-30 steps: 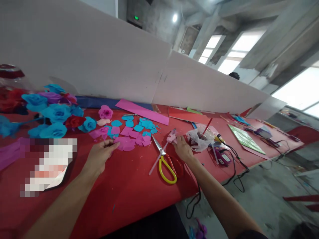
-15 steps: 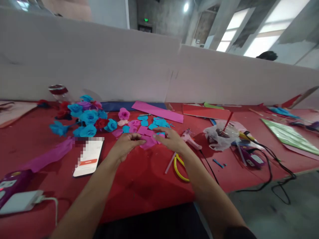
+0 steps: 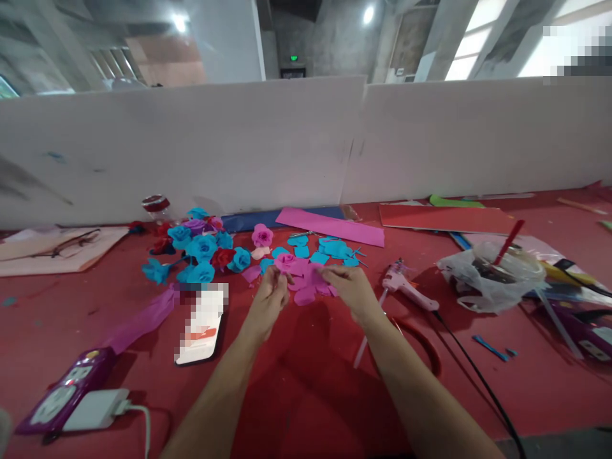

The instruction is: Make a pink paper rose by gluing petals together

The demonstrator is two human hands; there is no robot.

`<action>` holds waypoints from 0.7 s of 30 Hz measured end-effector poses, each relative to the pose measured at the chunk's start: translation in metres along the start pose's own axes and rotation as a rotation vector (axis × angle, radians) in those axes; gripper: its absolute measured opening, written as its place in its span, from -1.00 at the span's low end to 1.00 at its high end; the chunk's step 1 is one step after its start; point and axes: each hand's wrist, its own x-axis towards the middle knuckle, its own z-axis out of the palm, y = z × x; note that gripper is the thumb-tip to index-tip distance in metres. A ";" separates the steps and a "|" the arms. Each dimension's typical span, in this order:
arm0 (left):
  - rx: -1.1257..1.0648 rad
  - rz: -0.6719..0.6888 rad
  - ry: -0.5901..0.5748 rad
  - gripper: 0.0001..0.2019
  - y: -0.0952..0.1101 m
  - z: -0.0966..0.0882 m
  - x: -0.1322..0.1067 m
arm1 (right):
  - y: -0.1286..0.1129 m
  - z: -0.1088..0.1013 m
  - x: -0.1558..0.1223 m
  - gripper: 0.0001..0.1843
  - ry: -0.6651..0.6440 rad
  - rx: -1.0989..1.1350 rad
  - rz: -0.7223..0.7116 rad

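Note:
My left hand (image 3: 271, 298) is closed, thumb against fingers, just in front of a pink paper rose (image 3: 285, 260). What lies between those fingertips is too small to make out. Opposite it, my right hand (image 3: 352, 287) pinches the edge of a pink paper petal (image 3: 313, 275). More loose pink petals (image 3: 305, 296) lie on the red table below the hands. Blue paper petals (image 3: 335, 247) are scattered behind them. Another pink rose (image 3: 262, 236) stands farther back, beside a bunch of blue, red and purple paper flowers (image 3: 201, 247).
A phone (image 3: 203, 335) and a purple power strip (image 3: 71, 389) with a white charger (image 3: 98, 408) lie left. To the right are a pink glue gun (image 3: 406, 287) with its cord and a plastic-bagged cup (image 3: 497, 271). A pink paper strip (image 3: 329, 227) lies before the white partition (image 3: 191, 146).
The view has swung left and up. Both hands have gone from loosely spread fingers to closed pinches, and the right now has hold of a pink petal's edge.

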 end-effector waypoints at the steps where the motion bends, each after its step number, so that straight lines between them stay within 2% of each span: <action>1: -0.053 0.016 -0.019 -0.82 -0.001 0.003 -0.001 | 0.001 0.000 0.001 -0.76 0.042 0.115 0.064; 4: -0.211 0.037 -0.054 -0.86 -0.004 0.008 -0.003 | -0.002 0.003 0.000 -0.75 0.103 0.425 0.209; 8: -0.485 -0.109 -0.057 -0.85 -0.009 0.009 -0.002 | -0.008 0.011 -0.006 -0.76 0.139 0.657 0.266; 14: -0.522 -0.246 -0.069 -0.84 -0.013 0.011 -0.004 | -0.006 0.020 -0.010 -0.77 0.156 0.701 0.243; 21: -0.448 -0.281 -0.027 -0.83 -0.016 0.017 -0.007 | -0.008 0.028 -0.016 -0.69 0.090 0.661 0.243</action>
